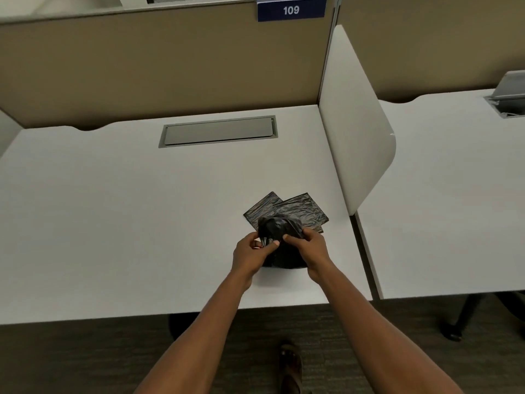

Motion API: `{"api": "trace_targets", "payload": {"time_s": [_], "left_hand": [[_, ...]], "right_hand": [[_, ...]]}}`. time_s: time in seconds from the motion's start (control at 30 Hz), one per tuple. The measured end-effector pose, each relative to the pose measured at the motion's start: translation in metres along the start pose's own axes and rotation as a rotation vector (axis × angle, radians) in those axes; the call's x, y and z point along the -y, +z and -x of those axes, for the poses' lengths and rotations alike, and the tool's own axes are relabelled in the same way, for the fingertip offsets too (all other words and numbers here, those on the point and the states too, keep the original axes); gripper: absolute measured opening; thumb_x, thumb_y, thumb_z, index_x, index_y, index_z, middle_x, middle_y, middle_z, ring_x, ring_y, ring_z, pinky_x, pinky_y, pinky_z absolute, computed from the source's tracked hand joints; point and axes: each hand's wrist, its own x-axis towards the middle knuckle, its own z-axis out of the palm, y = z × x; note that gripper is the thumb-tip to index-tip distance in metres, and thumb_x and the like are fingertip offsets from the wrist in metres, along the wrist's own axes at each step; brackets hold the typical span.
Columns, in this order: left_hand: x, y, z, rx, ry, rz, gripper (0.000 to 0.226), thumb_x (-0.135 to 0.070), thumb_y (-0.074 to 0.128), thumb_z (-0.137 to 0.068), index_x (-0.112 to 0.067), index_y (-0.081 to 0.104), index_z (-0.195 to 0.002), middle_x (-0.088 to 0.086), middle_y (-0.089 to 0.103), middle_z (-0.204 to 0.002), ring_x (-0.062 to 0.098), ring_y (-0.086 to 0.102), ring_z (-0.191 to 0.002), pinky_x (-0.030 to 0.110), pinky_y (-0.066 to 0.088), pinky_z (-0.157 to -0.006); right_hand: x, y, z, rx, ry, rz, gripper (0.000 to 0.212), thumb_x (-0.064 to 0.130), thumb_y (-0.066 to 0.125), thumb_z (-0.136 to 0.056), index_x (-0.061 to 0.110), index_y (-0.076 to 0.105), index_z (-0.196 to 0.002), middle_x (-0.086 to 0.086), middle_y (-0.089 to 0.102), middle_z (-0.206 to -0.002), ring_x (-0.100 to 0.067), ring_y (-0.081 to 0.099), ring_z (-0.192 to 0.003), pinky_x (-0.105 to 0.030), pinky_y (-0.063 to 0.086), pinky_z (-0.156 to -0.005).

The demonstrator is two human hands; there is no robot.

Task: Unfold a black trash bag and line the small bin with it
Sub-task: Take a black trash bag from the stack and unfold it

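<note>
- Pinching the black trash bag (279, 231) between both hands over the near right part of the white desk (119, 211): my left hand (251, 253) grips its left edge with thumb and fingers closed on the film, and my right hand (311, 247) is clamped on its right side.
- Head view, key relation: the bag sits between my two grips, bunched into a crumpled wad. Its loose bulk hangs down and toward me from my fingers, so its long axis cannot be told. Both hands are equally near it; I judge that the next move is to draw the grips apart sideways.
- Head view, material: the film is thin, glossy and heavily creased, limp rather than stiff. It should slide and cling, so finding the open mouth may take some rubbing.
- Head view, surroundings: two folded bags (295, 209) lie flat on the desk just beyond my hands, square, overlapped and slightly askew. A grey cable hatch (218, 131) is set flush near the tan partition (159, 66), well apart from the work.
- Head view, missing item: the small bin is not visible here.
</note>
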Motion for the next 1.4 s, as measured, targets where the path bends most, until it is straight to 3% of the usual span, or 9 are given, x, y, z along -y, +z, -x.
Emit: {"api": "trace_targets", "payload": {"time_s": [0.17,0.3,0.47,0.63,0.83,1.07,1.17,1.27,1.4], "left_hand": [[0.006,-0.058,0.08,-0.088,0.197,0.026,0.039,-0.012,0.083,-0.081,-0.035,0.068,-0.108,-0.014,0.075,-0.108,0.007,0.071,-0.102,0.016,0.058,-0.075],[0.018,-0.099,0.153,-0.082,0.319,0.125,0.04,0.007,0.077,-0.082,-0.023,0.071,-0.108,-0.004,0.078,-0.109,0.017,0.073,-0.108,0.031,0.058,-0.093],[0.048,-0.154,0.238,-0.091,0.443,0.298,0.054,0.027,0.066,-0.075,-0.011,0.071,-0.113,0.003,0.077,-0.117,0.017,0.071,-0.114,0.026,0.059,-0.095],[0.087,-0.208,0.302,-0.077,0.466,0.618,0.042,0.016,0.061,-0.076,-0.009,0.073,-0.107,0.014,0.073,-0.123,0.027,0.071,-0.116,0.037,0.061,-0.088],[0.15,-0.282,0.356,-0.116,0.328,0.831,0.033,0.008,0.049,-0.086,-0.008,0.075,-0.098,0.018,0.065,-0.14,0.024,0.066,-0.127,0.036,0.059,-0.097],[0.156,-0.317,0.391,-0.308,0.43,0.158,0.025,-0.04,0.062,-0.092,-0.036,0.074,-0.114,-0.006,0.076,-0.112,0.008,0.07,-0.109,0.024,0.053,-0.09],[0.146,-0.313,0.396,-0.222,0.393,-0.079,0.06,-0.071,0.073,-0.074,-0.044,0.064,-0.127,-0.016,0.074,-0.11,-0.003,0.068,-0.106,0.014,0.053,-0.088],[0.142,-0.312,0.395,-0.162,0.345,0.063,0.074,-0.068,0.083,-0.065,-0.045,0.06,-0.131,-0.018,0.072,-0.125,-0.001,0.065,-0.12,0.028,0.054,-0.101],[0.147,-0.322,0.396,-0.172,0.401,0.283,0.052,-0.056,0.083,-0.074,-0.038,0.07,-0.121,-0.009,0.077,-0.12,0.009,0.071,-0.117,0.032,0.06,-0.096]], "right_hand": [[-0.002,0.015,0.076,0.15,-0.155,-0.133,0.027,0.042,0.077,-0.076,0.025,0.082,-0.097,0.002,0.079,-0.099,-0.014,0.073,-0.096,-0.031,0.056,-0.078],[-0.016,0.031,0.114,0.053,-0.118,-0.202,0.034,0.05,0.061,-0.099,0.022,0.078,-0.091,-0.004,0.077,-0.101,-0.022,0.07,-0.103,-0.047,0.052,-0.089],[-0.04,0.073,0.171,0.177,0.186,-0.174,0.037,0.035,0.078,-0.09,0.008,0.068,-0.112,-0.013,0.075,-0.115,-0.03,0.07,-0.104,-0.054,0.06,-0.093],[-0.071,0.118,0.23,0.308,0.277,-0.384,0.058,0.007,0.081,-0.081,0.009,0.051,-0.13,-0.019,0.07,-0.108,-0.027,0.071,-0.087,-0.04,0.063,-0.075],[-0.085,0.151,0.279,0.444,0.154,-0.519,0.064,0.004,0.082,-0.078,0.008,0.06,-0.139,-0.028,0.072,-0.13,-0.043,0.075,-0.111,-0.056,0.061,-0.093],[-0.101,0.193,0.352,0.537,-0.219,-0.119,0.051,0.023,0.094,-0.076,0.019,0.076,-0.123,-0.015,0.077,-0.124,-0.037,0.074,-0.117,-0.047,0.062,-0.095],[-0.105,0.215,0.382,0.614,-0.338,0.006,0.058,0.041,0.092,-0.077,0.019,0.074,-0.127,-0.012,0.077,-0.126,-0.033,0.072,-0.121,-0.046,0.059,-0.103],[-0.105,0.228,0.401,0.707,-0.326,0.026,0.076,0.059,0.085,-0.074,0.018,0.069,-0.136,-0.011,0.073,-0.134,-0.027,0.069,-0.128,-0.04,0.056,-0.106],[-0.102,0.232,0.404,0.671,-0.371,0.029,0.053,0.042,0.092,-0.074,0.027,0.077,-0.123,-0.006,0.077,-0.128,-0.023,0.072,-0.123,-0.034,0.059,-0.099]]}}
